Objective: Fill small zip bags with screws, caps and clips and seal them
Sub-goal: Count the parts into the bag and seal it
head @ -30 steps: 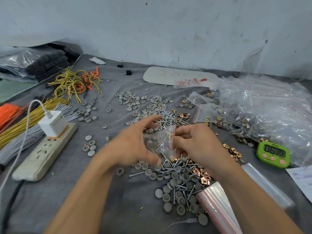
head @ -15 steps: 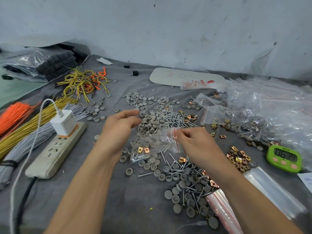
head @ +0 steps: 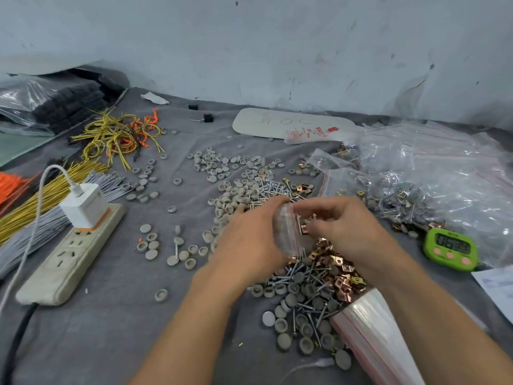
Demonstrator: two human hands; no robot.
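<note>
Head view, looking down at two bare hands meeting over a cluttered grey tabletop [head: 111,329]. At the centre, lifted just above the heaps of parts, is a small zip bag [head: 286,232] of clear plastic with a red zip line. It stands roughly upright with its mouth turned toward the right hand. The left hand [head: 249,245] is wrapped round the bag's body with curled fingers, probably to steady it and keep the contents from spilling. The right hand [head: 349,232] has its fingers curled in at the mouth and seems to pinch the bag's edge. Motion blur hides whether it also holds a clip. Directly below the bag lies a heap of copper clips [head: 333,259], mixed with screws [head: 305,276] and grey caps [head: 236,195], so each part is a short reach away. A stack of empty zip bags [head: 372,329] fans out by the right forearm, likely placed there so that hand can draw the next one. Filled bags [head: 410,195] are piled farther right, out of the working spot. A green timer [head: 449,250] sits near them, facing the person. Far left, well apart from the work, are a power strip [head: 63,259] and bundles of yellow and grey wire [head: 41,195].
</note>
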